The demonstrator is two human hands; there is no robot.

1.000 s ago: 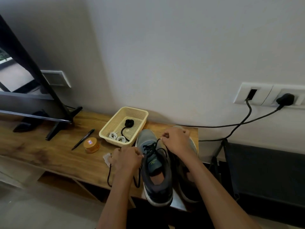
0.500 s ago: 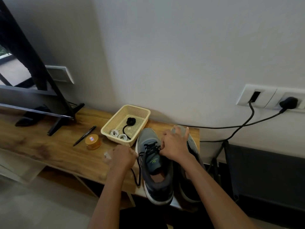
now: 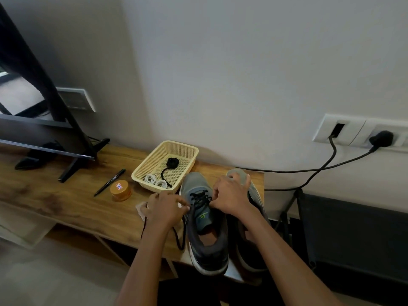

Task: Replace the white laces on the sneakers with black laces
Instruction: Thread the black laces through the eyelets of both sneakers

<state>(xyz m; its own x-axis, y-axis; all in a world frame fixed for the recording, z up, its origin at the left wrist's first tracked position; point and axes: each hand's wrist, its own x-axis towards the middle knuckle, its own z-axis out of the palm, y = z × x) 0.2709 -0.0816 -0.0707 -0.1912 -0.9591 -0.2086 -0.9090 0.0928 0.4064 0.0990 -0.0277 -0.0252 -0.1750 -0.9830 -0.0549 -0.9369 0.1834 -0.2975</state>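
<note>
Black lace (image 3: 199, 198) on grey sneaker (image 3: 209, 246) lies between hands; left hand (image 3: 162, 209) fingers curled round strand; right hand (image 3: 230, 195) pinches opposite side.

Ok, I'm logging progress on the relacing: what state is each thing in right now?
Left sneaker: black lace through toe-end eyelets only.
Right sneaker: eyelets hidden by the arm.
Left hand: grips a lace end.
Right hand: pinches the lace at the eyelets.
Basket: holds two coiled white laces and a coiled spare black lace.
Jar: lid on.
Plug: in the socket.
</note>
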